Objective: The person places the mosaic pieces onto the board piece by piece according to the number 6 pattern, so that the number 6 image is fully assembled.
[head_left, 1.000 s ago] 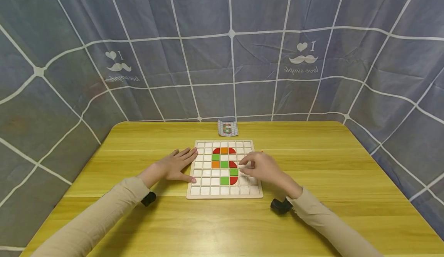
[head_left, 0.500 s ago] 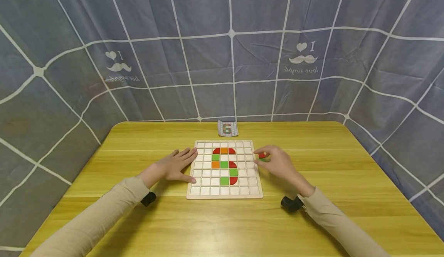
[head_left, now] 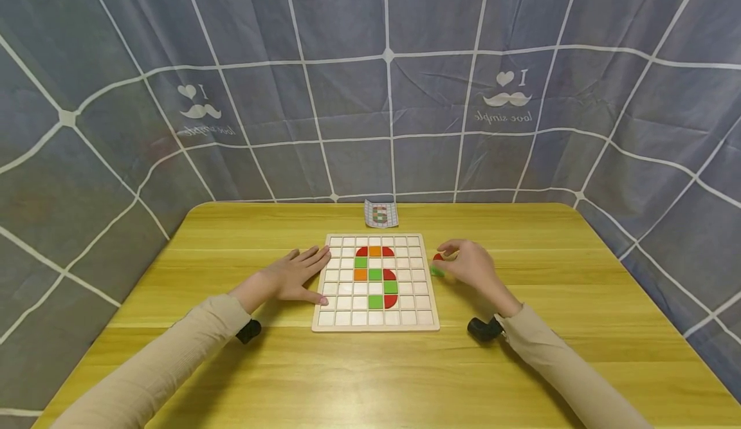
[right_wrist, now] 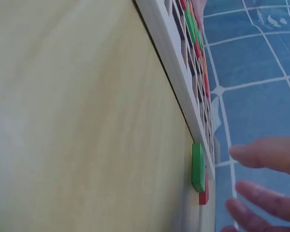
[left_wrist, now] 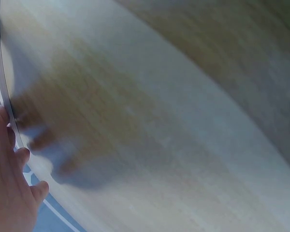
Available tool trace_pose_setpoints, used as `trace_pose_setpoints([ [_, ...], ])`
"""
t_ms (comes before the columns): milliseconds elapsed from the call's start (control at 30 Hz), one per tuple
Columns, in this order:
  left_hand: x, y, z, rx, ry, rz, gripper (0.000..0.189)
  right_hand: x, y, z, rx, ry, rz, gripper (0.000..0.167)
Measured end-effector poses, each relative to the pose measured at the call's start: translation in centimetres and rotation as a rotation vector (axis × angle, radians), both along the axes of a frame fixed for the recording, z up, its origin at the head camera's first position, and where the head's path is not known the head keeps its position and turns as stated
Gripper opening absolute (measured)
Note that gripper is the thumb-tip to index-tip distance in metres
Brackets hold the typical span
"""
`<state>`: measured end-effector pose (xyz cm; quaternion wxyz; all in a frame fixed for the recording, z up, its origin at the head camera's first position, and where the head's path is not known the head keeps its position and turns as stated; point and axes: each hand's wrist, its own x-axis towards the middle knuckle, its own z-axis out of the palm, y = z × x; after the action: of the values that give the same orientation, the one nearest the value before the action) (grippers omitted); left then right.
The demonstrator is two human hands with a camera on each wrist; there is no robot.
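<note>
From the head camera, a wooden grid board (head_left: 375, 282) lies flat in the middle of a yellow wooden table (head_left: 521, 365), with red, orange and green tiles set in its central squares. The left hand (head_left: 294, 277) rests palm down at the board's left edge, fingers straight and spread, their tips reaching over the frame. The right hand (head_left: 470, 265) sits just off the board's right edge, fingers loosely bent above two loose pieces on the table: a red tile (head_left: 438, 257) and a green tile (head_left: 437, 271), close together beside the frame. From this view it cannot be told whether the fingers touch them. A small pattern card (head_left: 380, 214) stands at the table's far edge, in front of a blue-grey cloth backdrop (head_left: 370, 94) with white lines. The left wrist camera is blurred and adds little: only part of the left hand (left_wrist: 9, 183) in the lower left corner, fingers extended along the board's edge (left_wrist: 5, 87), and its shadow on the table. The right wrist camera shows what the head view does not: the green tile (right_wrist: 198, 166) and red tile (right_wrist: 203, 195) lie on the table (right_wrist: 87, 121) against the board's frame (right_wrist: 176, 72), and the right hand's fingers (right_wrist: 266, 154) are open and apart from them, gripping nothing.
</note>
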<state>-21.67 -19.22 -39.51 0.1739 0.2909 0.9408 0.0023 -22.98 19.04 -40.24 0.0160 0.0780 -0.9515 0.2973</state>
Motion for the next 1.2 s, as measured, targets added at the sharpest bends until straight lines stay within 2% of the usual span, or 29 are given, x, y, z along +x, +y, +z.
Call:
trace_pose_setpoints([
  [167,0.0,0.0,0.0,0.003,-0.006,-0.005,0.102,-0.7,0.2,-0.4,0.033,-0.070,-0.049,0.044],
  [667,0.0,0.0,0.0,0.008,-0.013,0.004,0.102,-1.3,-0.4,-0.4,0.144,-0.065,-0.091,0.042],
  [800,0.0,0.0,0.0,0.011,-0.012,0.005,0.102,-1.4,-0.6,-0.3,0.146,-0.082,-0.099,0.039],
  [967,0.0,0.0,0.0,0.004,-0.003,0.002,0.102,-1.5,-0.7,-0.1,0.128,-0.087,-0.089,0.033],
  [1200,0.0,0.0,0.1,-0.006,0.002,0.002,0.102,-1.4,-0.7,0.0,0.140,-0.044,-0.034,0.029],
])
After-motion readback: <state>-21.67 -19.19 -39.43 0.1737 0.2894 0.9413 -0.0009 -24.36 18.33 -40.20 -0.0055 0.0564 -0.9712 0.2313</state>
